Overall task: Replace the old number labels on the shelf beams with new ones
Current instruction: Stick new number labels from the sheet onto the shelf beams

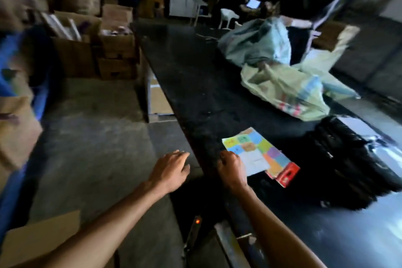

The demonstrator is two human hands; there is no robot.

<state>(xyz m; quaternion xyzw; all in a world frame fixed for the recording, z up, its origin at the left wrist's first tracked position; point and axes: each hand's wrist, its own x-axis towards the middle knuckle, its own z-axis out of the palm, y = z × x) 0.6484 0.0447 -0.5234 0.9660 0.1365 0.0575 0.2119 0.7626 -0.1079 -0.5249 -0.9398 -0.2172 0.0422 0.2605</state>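
A sheet of coloured label stickers (258, 152) lies on the long black table (195, 85), with a red packet (288, 174) under its near right corner. My right hand (231, 167) rests at the sheet's left edge, fingers curled; whether it pinches the sheet is unclear. My left hand (171, 170) hovers just left of the table's edge, fingers relaxed and holding nothing. No shelf beam with number labels is visible in this blurred view.
Pale woven sacks (280, 85) are heaped on the table's far right, with a black bundle (348, 163) beside the sheet. Cardboard boxes (115, 50) stand on the concrete floor at left. A person sits at the back.
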